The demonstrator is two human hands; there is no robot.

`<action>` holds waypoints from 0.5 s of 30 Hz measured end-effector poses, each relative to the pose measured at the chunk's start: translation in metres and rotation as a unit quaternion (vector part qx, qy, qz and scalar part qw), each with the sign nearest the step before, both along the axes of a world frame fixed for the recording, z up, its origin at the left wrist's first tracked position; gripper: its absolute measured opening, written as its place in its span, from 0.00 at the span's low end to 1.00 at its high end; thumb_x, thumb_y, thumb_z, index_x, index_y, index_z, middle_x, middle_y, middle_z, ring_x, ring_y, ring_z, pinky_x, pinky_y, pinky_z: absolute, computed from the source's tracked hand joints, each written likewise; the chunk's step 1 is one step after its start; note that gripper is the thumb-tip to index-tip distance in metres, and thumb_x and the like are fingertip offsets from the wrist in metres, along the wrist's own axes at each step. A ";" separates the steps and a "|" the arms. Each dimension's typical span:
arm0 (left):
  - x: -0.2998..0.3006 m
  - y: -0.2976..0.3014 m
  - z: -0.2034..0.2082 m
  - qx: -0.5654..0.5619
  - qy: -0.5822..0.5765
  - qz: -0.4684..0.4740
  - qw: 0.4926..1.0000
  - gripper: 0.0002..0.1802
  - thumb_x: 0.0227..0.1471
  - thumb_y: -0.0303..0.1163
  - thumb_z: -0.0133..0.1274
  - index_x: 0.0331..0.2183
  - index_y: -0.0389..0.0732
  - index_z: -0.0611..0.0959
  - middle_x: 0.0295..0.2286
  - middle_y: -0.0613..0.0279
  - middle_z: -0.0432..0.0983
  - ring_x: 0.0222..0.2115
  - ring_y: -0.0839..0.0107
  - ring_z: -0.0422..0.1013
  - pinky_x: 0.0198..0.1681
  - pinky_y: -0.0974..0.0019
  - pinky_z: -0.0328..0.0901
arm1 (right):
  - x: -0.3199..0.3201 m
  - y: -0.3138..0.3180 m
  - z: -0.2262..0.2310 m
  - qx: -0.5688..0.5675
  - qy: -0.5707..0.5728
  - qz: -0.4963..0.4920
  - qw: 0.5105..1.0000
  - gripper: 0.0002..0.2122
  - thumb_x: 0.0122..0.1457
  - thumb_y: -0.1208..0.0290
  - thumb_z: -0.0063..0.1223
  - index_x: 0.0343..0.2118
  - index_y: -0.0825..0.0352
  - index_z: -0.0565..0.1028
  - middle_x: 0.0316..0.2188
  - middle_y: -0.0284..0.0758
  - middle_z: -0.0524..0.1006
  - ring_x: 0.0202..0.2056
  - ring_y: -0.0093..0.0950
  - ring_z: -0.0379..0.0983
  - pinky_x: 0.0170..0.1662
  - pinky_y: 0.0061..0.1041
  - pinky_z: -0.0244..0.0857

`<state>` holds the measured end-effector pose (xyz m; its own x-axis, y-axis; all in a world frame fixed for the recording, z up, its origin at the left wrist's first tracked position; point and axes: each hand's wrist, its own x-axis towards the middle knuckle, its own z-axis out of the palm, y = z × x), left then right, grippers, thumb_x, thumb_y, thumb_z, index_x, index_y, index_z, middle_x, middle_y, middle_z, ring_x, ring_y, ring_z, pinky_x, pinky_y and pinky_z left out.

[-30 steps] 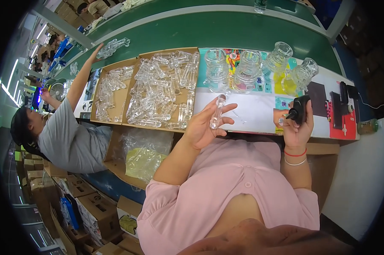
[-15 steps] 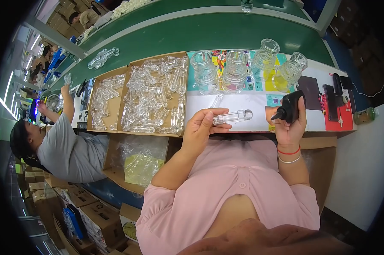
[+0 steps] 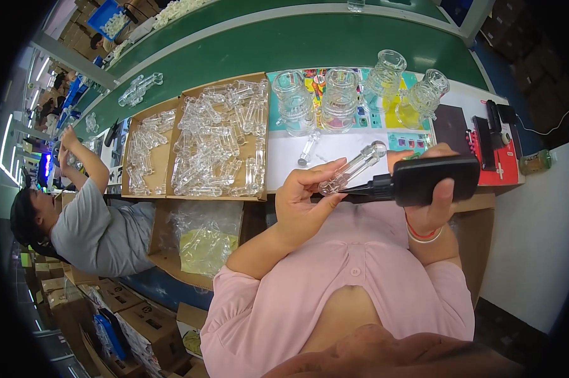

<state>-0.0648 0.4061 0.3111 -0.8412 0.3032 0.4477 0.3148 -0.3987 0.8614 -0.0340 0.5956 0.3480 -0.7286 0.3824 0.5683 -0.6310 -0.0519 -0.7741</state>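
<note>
My left hand pinches the lower end of a clear glass tube piece, which tilts up and to the right. In my right hand is a black squeeze bottle, held sideways with its thin nozzle pointing left. The nozzle's tip is at the tube's lower end, close to my left fingertips; whether it touches the glass I cannot tell. A smaller clear tube piece lies on the white table surface beyond my left hand. Several ribbed clear glass vessels stand behind it.
On the left, a cardboard tray and a second tray hold many clear tube pieces. Below them sits an open box with plastic film. At right lie a dark phone-like slab and a jar. A co-worker sits at left.
My right hand has turned the black bottle from upright to sideways and brought its nozzle left to the tube. My left hand has tilted the tube's far end upward.
</note>
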 end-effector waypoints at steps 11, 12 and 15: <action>0.004 -0.003 -0.001 0.030 -0.009 -0.017 0.999 0.21 0.40 0.11 0.51 0.37 0.35 0.64 0.44 0.35 0.62 0.44 0.60 0.66 0.45 0.66 0.65 | 0.025 0.001 0.024 0.342 0.016 0.000 0.940 0.24 0.53 0.47 0.40 0.40 0.66 0.61 0.26 0.38 0.68 0.27 0.27 0.66 0.32 0.25 0.63; 0.004 -0.003 -0.001 0.026 -0.007 -0.014 1.000 0.21 0.40 0.11 0.51 0.37 0.36 0.64 0.44 0.35 0.62 0.43 0.60 0.67 0.44 0.66 0.65 | 0.026 0.001 0.027 0.365 0.023 -0.004 0.931 0.24 0.54 0.47 0.40 0.41 0.65 0.61 0.26 0.38 0.68 0.27 0.27 0.66 0.31 0.25 0.63; 0.004 -0.003 -0.002 0.025 -0.001 -0.012 1.000 0.21 0.40 0.11 0.51 0.37 0.36 0.64 0.45 0.35 0.61 0.43 0.60 0.67 0.44 0.66 0.65 | 0.031 -0.001 0.025 0.392 0.027 -0.015 0.919 0.23 0.55 0.49 0.39 0.42 0.66 0.60 0.26 0.37 0.69 0.27 0.28 0.66 0.31 0.25 0.63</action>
